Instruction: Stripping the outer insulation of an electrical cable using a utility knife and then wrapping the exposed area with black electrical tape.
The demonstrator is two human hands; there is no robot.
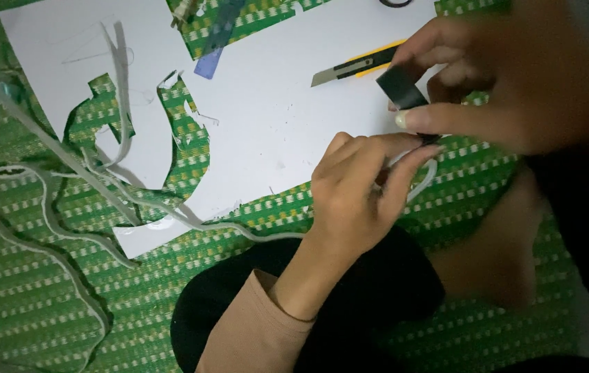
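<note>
A green woven mat [46, 304] carries a cut white sheet [267, 117]. At its lower edge the left hand [356, 193] pinches a white strip [424, 181]; the right hand [508, 76] grips black tape [401, 88]. A yellow utility knife [358, 65] lies just beyond; white offcuts [66, 186] trail left.

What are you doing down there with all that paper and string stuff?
A person sits on a green woven mat. The left hand pinches the end of a thin white strip that trails off across the mat. The right hand holds a piece of black tape right against that spot. A yellow utility knife lies on the cut-up white sheet, blade out, and more white strips are scattered to the left.
</note>
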